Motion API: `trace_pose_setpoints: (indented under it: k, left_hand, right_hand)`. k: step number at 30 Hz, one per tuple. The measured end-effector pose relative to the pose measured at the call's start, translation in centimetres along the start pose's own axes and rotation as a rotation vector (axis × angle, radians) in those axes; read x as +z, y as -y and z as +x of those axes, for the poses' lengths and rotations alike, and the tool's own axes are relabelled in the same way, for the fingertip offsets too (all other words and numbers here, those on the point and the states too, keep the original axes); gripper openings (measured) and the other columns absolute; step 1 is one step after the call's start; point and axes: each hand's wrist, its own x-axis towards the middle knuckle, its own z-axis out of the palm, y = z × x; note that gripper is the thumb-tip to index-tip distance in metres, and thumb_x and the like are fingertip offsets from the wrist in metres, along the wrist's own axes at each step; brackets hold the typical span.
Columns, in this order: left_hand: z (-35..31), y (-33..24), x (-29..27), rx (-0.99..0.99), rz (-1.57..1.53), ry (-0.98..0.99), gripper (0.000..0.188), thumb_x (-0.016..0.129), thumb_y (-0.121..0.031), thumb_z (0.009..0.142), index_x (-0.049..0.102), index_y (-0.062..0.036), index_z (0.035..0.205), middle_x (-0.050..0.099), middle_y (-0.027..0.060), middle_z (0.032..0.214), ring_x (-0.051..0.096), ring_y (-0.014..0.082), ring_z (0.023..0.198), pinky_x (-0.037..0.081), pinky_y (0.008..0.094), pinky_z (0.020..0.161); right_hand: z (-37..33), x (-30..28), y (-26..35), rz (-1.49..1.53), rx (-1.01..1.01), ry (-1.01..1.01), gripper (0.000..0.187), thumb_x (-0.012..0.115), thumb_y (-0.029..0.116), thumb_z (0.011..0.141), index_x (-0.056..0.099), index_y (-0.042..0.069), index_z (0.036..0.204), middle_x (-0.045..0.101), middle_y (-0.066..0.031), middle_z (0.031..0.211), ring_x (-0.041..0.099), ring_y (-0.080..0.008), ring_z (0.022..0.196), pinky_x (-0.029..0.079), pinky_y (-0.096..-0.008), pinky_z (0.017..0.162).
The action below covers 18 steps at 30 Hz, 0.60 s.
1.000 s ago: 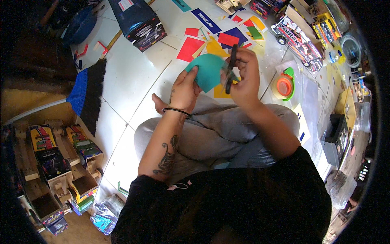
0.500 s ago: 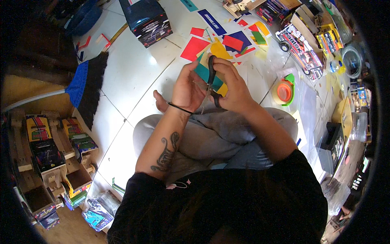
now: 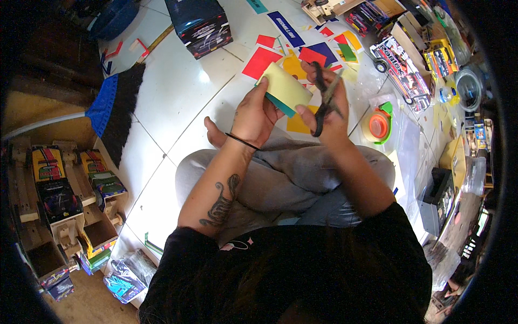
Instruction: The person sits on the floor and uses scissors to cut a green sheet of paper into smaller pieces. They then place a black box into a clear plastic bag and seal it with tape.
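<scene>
My left hand (image 3: 253, 119) pinches a small sheet (image 3: 287, 86) between thumb and fingers. Its pale yellow side faces up, and a teal side shows along the lower edge. In my right hand (image 3: 335, 121) is a pair of black-handled scissors (image 3: 319, 114), just right of the sheet and apart from its middle. The blades are blurred and lie against that hand. Below the sheet is a yellow piece (image 3: 298, 125); whether it is held or lying there I cannot tell.
Red (image 3: 261, 63), blue, yellow and green cut pieces lie on the white tiles ahead. A green tape dispenser (image 3: 385, 121) is at right, with a toy truck (image 3: 396, 70) beyond. At left are a blue-headed broom (image 3: 105, 105) and wooden toy trucks (image 3: 56, 197). A dark box (image 3: 199, 27) stands far left.
The sheet has turned so its pale yellow side shows instead of mostly teal. My right hand has moved right with the scissors, away from my left hand, and the scissors have swung round.
</scene>
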Motion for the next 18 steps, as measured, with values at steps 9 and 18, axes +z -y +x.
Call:
trace_pose_setpoints:
  k: [9,18]
  left_hand:
    - [-0.19,0.64,0.09,-0.013,0.083,-0.086,0.037,0.039,-0.025,0.094,0.040,0.0032,0.119,0.054,0.0147,0.110,0.056,0.0226,0.099,0.046,0.0348,0.088]
    - [-0.38,0.86,0.13,0.000,0.063,-0.022,0.035,0.042,-0.022,0.094,0.041,0.0030,0.118,0.054,0.0123,0.110,0.055,0.0199,0.102,0.045,0.0340,0.089]
  right_hand:
    - [-0.42,0.39,-0.56,-0.243,0.014,-0.060,0.047,0.069,-0.003,0.068,0.046,0.001,0.108,0.054,-0.0145,0.110,0.056,-0.0207,0.099,0.045,-0.0312,0.084]
    - [-0.24,0.39,-0.18,-0.403,-0.064,-0.051,0.043,0.071,0.001,0.065,0.049,0.001,0.102,0.057,-0.0138,0.108,0.055,-0.0205,0.094,0.043,-0.0279,0.079]
